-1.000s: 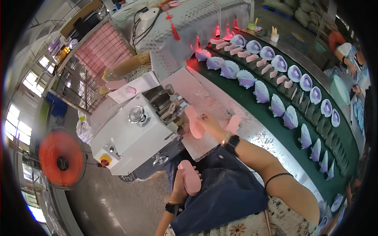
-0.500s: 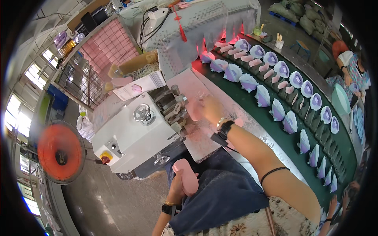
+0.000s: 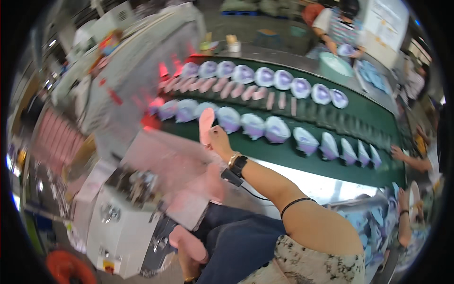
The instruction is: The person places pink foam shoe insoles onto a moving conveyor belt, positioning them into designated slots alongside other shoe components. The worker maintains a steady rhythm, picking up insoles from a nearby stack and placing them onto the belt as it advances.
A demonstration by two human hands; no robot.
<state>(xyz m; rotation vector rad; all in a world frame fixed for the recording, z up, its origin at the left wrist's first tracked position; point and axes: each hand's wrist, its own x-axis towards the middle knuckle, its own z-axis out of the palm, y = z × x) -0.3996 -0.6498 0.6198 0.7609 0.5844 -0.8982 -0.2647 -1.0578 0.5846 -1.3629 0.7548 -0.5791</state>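
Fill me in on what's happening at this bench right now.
A seated person works beside a green conveyor belt lined with rows of purple-and-white shoe parts. Their right hand is stretched out to the belt's near edge, holding a pink insole upright. Their left hand is low by the lap, holding another pink piece. A white machine stands at their left. Other people work farther along the belt.

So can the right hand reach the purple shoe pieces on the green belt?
Probably yes. The right hand, holding a pink insole, is already out at the edge of the green belt, with the nearest purple shoe pieces just beyond and nothing between.
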